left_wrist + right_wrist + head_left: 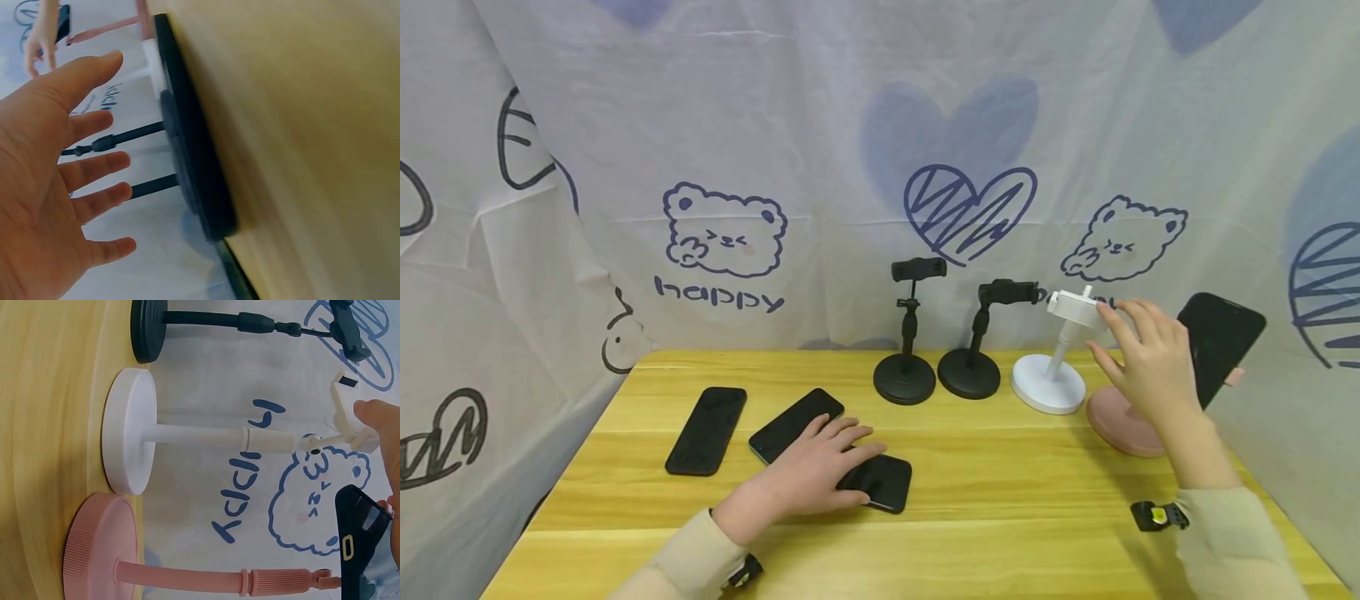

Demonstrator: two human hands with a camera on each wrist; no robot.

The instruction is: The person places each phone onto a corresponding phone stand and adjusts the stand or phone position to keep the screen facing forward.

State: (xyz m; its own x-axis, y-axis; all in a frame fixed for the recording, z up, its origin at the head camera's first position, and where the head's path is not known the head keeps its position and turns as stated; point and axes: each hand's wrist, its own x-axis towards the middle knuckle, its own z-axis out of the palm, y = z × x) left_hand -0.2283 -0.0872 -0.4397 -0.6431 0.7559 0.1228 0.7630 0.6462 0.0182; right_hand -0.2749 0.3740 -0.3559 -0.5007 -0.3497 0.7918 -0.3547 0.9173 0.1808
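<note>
My left hand [816, 467], fingers spread, is over a black phone [883, 482] lying on the table. In the left wrist view its palm and fingers [103, 169] show apart from that phone [194, 137]. My right hand [1157, 362] is at the clamp of a white phone stand [1048, 383], a fingertip right at the clamp's end. The white clamp [344, 409] shows nothing in it. Beside it stands a pink phone stand [1127, 421] with a black phone [1221, 337] in its holder, partly behind my right hand.
Two black phone stands [905, 379] [968, 375] stand at the back of the wooden table [1000, 517]. Two more phones [706, 431] [797, 425] lie at the left. A printed curtain [835, 125] hangs behind the table.
</note>
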